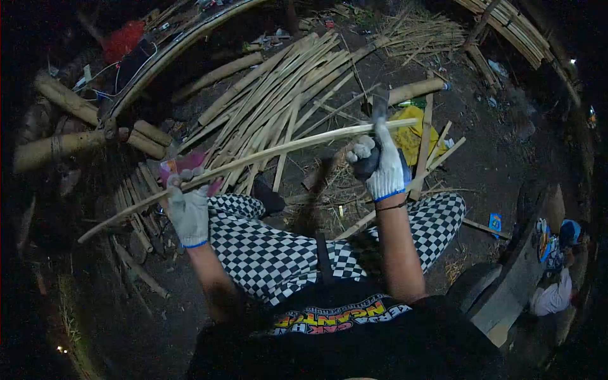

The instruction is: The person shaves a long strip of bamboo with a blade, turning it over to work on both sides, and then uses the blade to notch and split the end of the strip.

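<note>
The gloved left hand [190,215], its forearm [212,269] reaching forward, grips a pale strip [285,150], which slants across to the right hand [387,170], whose fingers [361,144] curl around a dark object [365,166].

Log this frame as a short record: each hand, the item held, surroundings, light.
Left hand: gloved, touching the long strip
Right hand: gloved, fingers curled, gripping near the strip's right end
Item: pale, slender, slanting across both hands
Beyond hands: pile of strips
Beside right hand: yellow material
Legs: checked trousers
Light: dim, dark edges
</note>
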`<state>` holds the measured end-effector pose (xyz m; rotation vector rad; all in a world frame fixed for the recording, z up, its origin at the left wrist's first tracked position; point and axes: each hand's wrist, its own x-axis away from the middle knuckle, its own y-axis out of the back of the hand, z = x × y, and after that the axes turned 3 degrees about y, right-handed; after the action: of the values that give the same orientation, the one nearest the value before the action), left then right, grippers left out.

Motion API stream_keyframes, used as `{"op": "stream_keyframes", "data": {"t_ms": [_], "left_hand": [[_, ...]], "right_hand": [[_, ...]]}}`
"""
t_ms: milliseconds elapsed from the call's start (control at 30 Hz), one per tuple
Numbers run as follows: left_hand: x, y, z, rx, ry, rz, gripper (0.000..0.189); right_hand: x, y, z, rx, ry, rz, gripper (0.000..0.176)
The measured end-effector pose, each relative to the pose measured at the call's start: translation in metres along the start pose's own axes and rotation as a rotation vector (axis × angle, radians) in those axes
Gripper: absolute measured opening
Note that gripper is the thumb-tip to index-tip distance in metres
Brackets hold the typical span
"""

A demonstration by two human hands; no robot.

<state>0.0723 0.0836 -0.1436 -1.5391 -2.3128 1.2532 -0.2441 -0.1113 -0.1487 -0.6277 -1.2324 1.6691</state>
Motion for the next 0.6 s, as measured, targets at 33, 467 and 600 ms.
{"op": "stream_keyframes", "data": {"t_ms": [33, 467, 600], "left_hand": [[0.0, -0.008, -0.001, 0.241, 0.049, 0.08, 0.027], [-0.036, -0.023, 0.061, 0.194, 0.495, -0.2, 0.044], [-0.04, -0.019, 0.054, -0.474, 0.776, -0.131, 0.054]], "right_hand": [[-0.001, -0.001, 0.0, -0.007, -0.024, 0.01, 0.02], [-0.014, 0.003, -0.004, 0.013, 0.032, -0.002, 0.028], [-0.011, 0.004, -0.005, -0.007, 0.064, 0.055, 0.031]]}}
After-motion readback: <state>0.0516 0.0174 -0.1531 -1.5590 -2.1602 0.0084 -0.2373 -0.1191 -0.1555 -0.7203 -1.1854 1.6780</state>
